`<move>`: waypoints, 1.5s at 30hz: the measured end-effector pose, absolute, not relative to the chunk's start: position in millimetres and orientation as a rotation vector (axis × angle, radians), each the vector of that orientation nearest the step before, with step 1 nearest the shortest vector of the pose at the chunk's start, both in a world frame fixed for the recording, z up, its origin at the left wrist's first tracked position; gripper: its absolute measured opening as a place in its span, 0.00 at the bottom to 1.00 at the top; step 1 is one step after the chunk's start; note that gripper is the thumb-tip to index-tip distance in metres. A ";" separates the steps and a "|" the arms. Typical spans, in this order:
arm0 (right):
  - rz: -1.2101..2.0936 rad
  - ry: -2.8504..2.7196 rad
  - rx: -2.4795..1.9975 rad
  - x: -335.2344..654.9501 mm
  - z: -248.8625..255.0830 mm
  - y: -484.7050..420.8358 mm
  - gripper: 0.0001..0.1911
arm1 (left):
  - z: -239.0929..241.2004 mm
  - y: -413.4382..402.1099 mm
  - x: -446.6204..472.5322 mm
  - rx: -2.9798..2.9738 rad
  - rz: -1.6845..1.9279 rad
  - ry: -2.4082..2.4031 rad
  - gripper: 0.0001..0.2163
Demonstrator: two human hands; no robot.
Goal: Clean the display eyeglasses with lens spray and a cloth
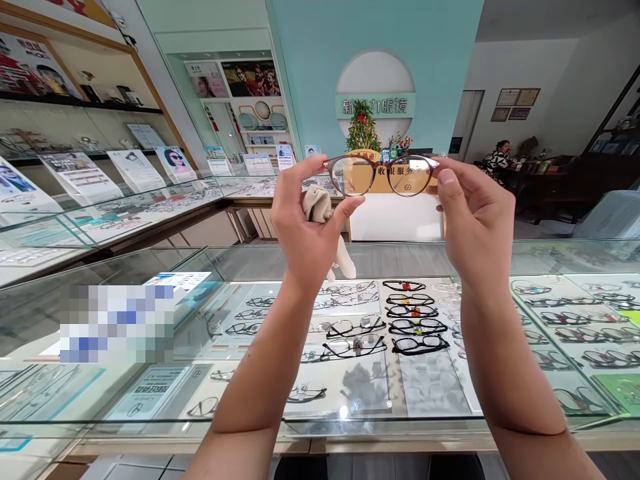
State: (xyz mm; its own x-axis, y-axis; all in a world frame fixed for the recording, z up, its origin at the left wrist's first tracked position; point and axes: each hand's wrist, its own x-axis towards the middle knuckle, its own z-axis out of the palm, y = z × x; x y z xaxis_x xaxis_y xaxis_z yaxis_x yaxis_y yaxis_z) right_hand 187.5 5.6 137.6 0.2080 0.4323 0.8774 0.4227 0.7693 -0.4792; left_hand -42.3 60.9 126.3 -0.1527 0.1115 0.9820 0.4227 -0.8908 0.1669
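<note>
A pair of brown round-rimmed glasses (383, 175) is held up at eye level over a glass display counter (450, 263). My left hand (305, 223) pinches the left end of the frame between thumb and forefinger, and a beige cleaning cloth (320, 207) is tucked in its palm, hanging down below the hand. My right hand (475, 217) grips the right end of the frame with thumb and fingers. Both lenses face away from me and are see-through.
Under the counter glass lie rows of spectacle frames (415, 327) on trays. Another glass showcase (125, 207) with leaflets runs along the left. A white reception desk (395, 213) with a small potted tree stands ahead. A seated person (497, 160) is at the far right.
</note>
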 end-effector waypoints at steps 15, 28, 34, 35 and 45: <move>-0.073 -1.379 -0.687 190.5 137.6 16.2 0.19 | 122.9 50.4 -39.4 -1.856 -2.046 -0.687 0.28; -0.079 -1.335 -0.696 188.2 138.9 16.8 0.16 | 128.9 36.4 -42.8 -2.020 -2.073 -0.788 0.22; -0.087 -1.303 -0.676 178.1 142.7 2.9 0.11 | 130.0 49.3 -43.6 -2.118 -2.110 -0.727 0.26; -0.116 -1.307 -0.681 176.9 142.2 0.9 0.11 | 129.5 53.4 -43.3 -2.142 -2.117 -0.723 0.26; -0.247 -1.347 -0.698 177.2 136.7 4.9 0.18 | 121.1 80.3 -40.1 -2.062 -2.074 -0.740 0.30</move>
State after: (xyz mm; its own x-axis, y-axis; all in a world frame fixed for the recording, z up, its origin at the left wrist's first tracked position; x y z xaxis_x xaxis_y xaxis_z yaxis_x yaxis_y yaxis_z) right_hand 177.2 4.9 136.7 0.2335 0.2240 0.9462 0.5447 0.7759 -0.3181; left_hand -40.1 80.3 121.1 -0.0615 0.2482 0.9668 0.4198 -0.8723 0.2506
